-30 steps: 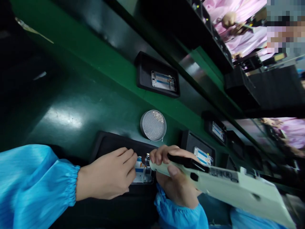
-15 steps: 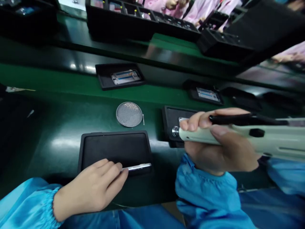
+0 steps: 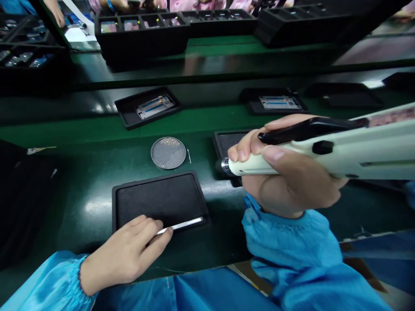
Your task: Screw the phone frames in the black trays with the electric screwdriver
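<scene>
My left hand (image 3: 129,250) is closed on a slim phone (image 3: 188,224), gripped by its edge and seen nearly edge-on over the front of a black tray (image 3: 158,201). In my right hand (image 3: 288,181) is a pale green electric screwdriver (image 3: 363,151) with a black lever along its top. Its metal tip end points left, in front of a second black tray (image 3: 227,140) that my hand partly hides. Beyond the near tray lies a round perforated metal dish (image 3: 168,153) with small screws gathered at its far side. A thin white stick (image 3: 189,156) lies beside the dish.
Farther back, two black trays, one at left (image 3: 125,114) and one at right (image 3: 251,103), hold opened phone frames. Divided black bins (image 3: 142,41) line the raised shelf. Co-workers in pink sleeves (image 3: 197,5) sit across. Dark material (image 3: 22,207) is at the left.
The view has shifted and levelled. The screwdriver now tilts with its back end higher, and my right hand sits slightly farther left and up. My left hand still grips the phone over the tray.
</scene>
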`<state>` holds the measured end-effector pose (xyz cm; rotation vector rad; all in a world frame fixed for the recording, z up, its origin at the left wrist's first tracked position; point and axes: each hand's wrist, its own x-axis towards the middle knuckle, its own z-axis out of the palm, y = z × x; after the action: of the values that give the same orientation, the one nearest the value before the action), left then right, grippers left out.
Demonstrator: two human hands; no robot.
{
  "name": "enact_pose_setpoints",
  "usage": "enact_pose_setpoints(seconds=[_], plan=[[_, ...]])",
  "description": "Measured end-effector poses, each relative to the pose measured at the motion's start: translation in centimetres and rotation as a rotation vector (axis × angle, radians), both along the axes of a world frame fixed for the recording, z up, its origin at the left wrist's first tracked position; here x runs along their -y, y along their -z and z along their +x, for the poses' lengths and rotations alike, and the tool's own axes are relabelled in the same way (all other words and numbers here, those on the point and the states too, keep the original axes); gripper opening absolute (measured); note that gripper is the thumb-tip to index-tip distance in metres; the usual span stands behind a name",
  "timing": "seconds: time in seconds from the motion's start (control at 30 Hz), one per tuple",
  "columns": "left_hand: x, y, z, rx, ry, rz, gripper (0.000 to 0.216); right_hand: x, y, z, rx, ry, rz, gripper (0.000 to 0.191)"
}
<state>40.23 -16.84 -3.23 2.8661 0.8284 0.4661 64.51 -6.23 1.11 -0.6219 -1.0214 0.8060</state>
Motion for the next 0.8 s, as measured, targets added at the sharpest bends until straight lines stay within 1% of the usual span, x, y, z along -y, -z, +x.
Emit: enact_pose_setpoints(seconds=[0.13,0.3,0.43,0.57,0.7,0.8], plan=[[0.0,0.0,0.2,-0.012,0.013,0.013,0.028,0.0,0.0,0.2,0.003,-0.013,-0.033,0.019],[0.1,0.1,0.5,-0.098,0.032,0.002,0.039,-0.1,0.0,0.3,0.022,-0.02,0.004,0.021],[0.1,0.1,0.5,-0.121,0.044,-0.002,0.04,0.0,-0.1,0.3,0.02,-0.035,-0.001,0.021],[0.2,0.1,0.4,-0.118,0.048,-0.006,0.04,0.1,-0.2,0.2,-0.002,-0.016,0.006,0.02],[0.1,-0.1,0.7,-0.138,0.069,-0.013,0.04,0.0,-0.1,0.2,0.015,-0.022,0.015,0.02],[0.0,-0.5,1.0,-0.186,0.063,-0.051,0.042,-0.2,0.1,0.4,0.019,-0.035,0.028,0.02]])
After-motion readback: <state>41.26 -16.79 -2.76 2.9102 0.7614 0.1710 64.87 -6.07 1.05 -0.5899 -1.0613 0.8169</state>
